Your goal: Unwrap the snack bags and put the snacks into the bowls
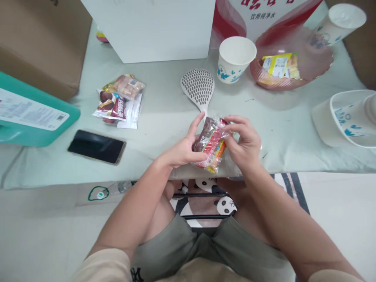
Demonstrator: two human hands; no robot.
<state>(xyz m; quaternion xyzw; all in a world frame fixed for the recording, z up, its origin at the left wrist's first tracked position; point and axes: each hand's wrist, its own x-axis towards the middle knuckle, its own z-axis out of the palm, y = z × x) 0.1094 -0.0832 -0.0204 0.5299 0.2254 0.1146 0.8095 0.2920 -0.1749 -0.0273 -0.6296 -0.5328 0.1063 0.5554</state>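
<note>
Near the table's front edge, my left hand (188,147) grips several wrapped snack packets (210,143) in red, yellow and clear plastic, its thumb across their front. From the other side my right hand (242,139) pinches the upper right edge of the packets' wrapping between thumb and fingers. Just beyond the hands lies a pale grey skimmer (198,86), its handle end hidden behind the packets and my left fingers. More snack packets (119,102) are piled on the cloth to the left.
A black phone (96,146) and a green jug (32,111) lie left, beside a brown carton (44,43). Behind stand a white box (158,31) and a paper cup (235,58). Rightward are a pink bowl (282,84) holding packets and a cup, and a white tub (321,121).
</note>
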